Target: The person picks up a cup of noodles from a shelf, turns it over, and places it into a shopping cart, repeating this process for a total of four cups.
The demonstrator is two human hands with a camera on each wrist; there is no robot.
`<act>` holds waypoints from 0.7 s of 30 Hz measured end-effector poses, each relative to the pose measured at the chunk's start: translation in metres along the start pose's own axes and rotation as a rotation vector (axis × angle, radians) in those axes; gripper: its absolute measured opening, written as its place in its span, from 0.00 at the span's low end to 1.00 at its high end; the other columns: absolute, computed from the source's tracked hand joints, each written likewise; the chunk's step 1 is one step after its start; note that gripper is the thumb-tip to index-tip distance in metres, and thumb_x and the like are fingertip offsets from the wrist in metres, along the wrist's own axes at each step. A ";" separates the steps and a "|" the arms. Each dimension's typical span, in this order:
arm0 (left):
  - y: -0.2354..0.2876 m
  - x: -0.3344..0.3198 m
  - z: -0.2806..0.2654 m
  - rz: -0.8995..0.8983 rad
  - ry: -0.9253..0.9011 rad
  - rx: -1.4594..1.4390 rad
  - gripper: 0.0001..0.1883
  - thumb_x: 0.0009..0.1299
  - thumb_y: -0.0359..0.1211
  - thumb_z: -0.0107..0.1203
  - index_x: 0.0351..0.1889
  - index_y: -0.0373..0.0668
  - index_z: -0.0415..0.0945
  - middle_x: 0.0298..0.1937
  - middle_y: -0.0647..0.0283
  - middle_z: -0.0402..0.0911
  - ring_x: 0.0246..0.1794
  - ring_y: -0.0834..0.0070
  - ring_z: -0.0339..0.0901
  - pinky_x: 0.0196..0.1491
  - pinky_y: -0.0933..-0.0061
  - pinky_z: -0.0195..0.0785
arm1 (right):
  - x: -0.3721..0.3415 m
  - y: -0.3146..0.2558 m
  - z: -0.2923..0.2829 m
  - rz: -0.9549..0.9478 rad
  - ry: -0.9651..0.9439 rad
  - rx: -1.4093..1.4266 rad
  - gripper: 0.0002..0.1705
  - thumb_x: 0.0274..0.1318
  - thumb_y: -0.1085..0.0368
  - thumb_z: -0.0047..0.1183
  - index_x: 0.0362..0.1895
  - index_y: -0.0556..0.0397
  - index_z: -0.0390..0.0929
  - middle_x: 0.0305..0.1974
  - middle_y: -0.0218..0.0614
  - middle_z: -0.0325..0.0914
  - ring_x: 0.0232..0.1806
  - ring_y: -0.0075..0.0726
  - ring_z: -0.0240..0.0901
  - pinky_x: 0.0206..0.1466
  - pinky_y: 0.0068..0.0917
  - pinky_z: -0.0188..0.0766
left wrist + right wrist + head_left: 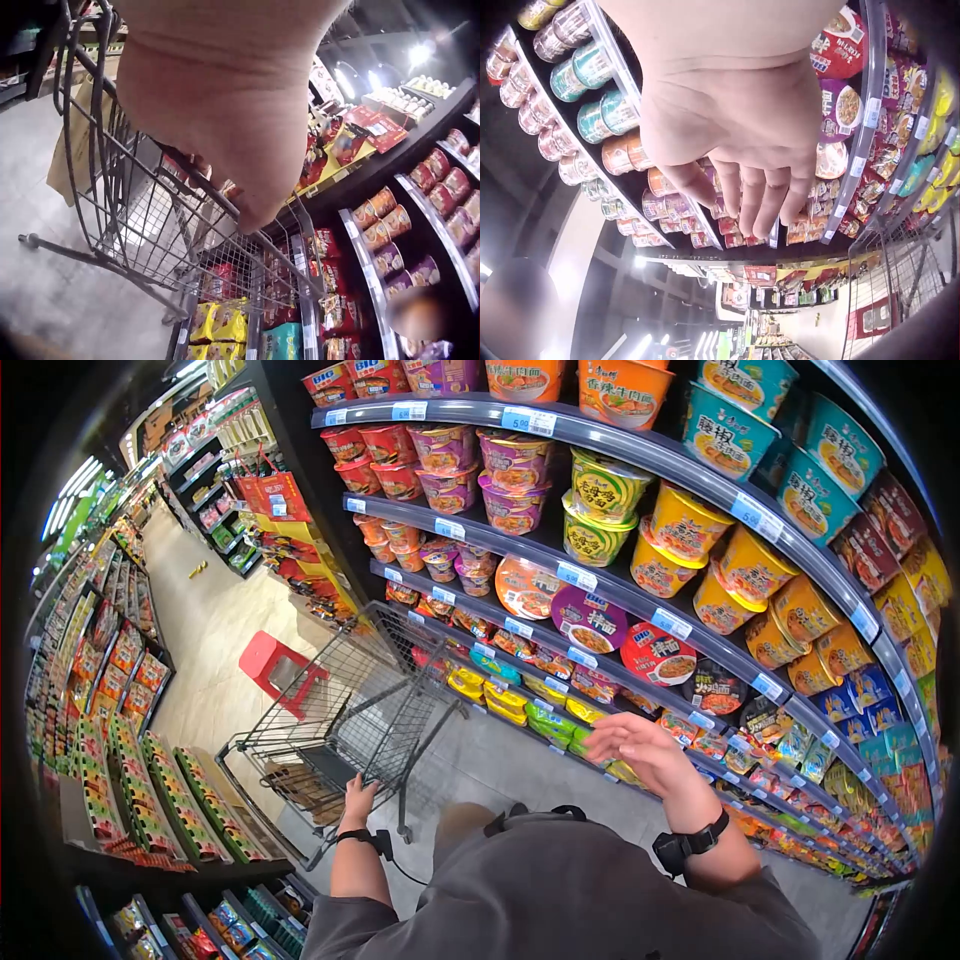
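My left hand [358, 803] grips the handle bar [264, 241] of a wire shopping cart [330, 762], with the fingers curled over the bar in the left wrist view. My right hand [642, 752] is raised in front of the shelves, fingers extended and slightly bent, holding nothing. In the right wrist view the palm of that hand [739, 139] faces the camera, and the fingers overlap rows of noodle cups behind. Nearest to it in the head view are a red-lidded noodle bowl [658, 655] and a black noodle packet [714, 688].
Noodle shelves [590, 575] curve along the right, with yellow noodle tubs [683, 525] and teal tubs [728, 440]. A red stool [275, 660] stands beyond the cart. A brown cardboard piece [300, 785] lies low in the cart. More shelves [110, 760] line the left.
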State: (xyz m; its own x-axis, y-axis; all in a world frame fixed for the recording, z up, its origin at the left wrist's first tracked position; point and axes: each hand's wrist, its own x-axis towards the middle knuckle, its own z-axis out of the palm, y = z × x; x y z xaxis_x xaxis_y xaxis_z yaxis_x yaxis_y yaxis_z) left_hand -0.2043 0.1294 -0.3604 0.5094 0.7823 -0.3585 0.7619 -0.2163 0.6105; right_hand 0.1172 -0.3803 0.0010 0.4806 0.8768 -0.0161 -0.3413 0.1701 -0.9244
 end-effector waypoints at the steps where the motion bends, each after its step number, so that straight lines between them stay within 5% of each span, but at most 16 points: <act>1: 0.001 -0.004 0.002 -0.001 -0.013 0.026 0.44 0.68 0.55 0.62 0.78 0.44 0.65 0.77 0.52 0.63 0.77 0.46 0.59 0.78 0.53 0.52 | -0.010 0.001 0.001 -0.009 0.028 -0.009 0.29 0.68 0.60 0.57 0.68 0.59 0.71 0.59 0.48 0.80 0.60 0.44 0.79 0.65 0.39 0.72; 6: 0.003 -0.037 0.010 -0.002 -0.097 0.092 0.47 0.68 0.58 0.61 0.81 0.47 0.59 0.78 0.50 0.62 0.81 0.46 0.53 0.82 0.49 0.36 | -0.070 0.015 0.011 -0.053 0.143 0.001 0.29 0.67 0.60 0.57 0.68 0.59 0.71 0.58 0.48 0.80 0.59 0.43 0.79 0.64 0.39 0.72; 9: -0.060 -0.018 0.038 0.264 -0.161 0.401 0.49 0.67 0.59 0.60 0.82 0.46 0.57 0.78 0.49 0.61 0.82 0.47 0.51 0.82 0.47 0.35 | -0.106 0.022 0.027 -0.087 0.264 0.072 0.27 0.66 0.62 0.56 0.67 0.59 0.72 0.57 0.47 0.81 0.57 0.42 0.79 0.63 0.41 0.72; 12: -0.031 -0.058 0.031 0.112 -0.159 0.204 0.51 0.66 0.61 0.60 0.82 0.45 0.55 0.79 0.48 0.60 0.82 0.48 0.52 0.82 0.44 0.34 | -0.140 0.032 0.042 -0.083 0.279 0.130 0.27 0.66 0.62 0.55 0.66 0.59 0.72 0.58 0.47 0.80 0.57 0.42 0.79 0.63 0.41 0.71; 21: -0.034 -0.128 0.062 0.268 -0.139 0.229 0.51 0.65 0.58 0.62 0.82 0.45 0.54 0.78 0.48 0.61 0.80 0.48 0.55 0.80 0.45 0.42 | -0.225 0.074 0.107 0.042 0.276 0.084 0.27 0.65 0.62 0.55 0.66 0.59 0.72 0.58 0.46 0.80 0.57 0.41 0.78 0.63 0.40 0.72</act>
State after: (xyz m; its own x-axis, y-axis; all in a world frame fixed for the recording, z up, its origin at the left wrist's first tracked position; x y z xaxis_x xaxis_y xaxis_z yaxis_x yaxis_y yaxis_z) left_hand -0.2707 0.0009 -0.3787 0.7401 0.5970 -0.3096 0.6561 -0.5399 0.5273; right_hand -0.1024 -0.5175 -0.0230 0.6620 0.7306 -0.1674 -0.4260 0.1830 -0.8860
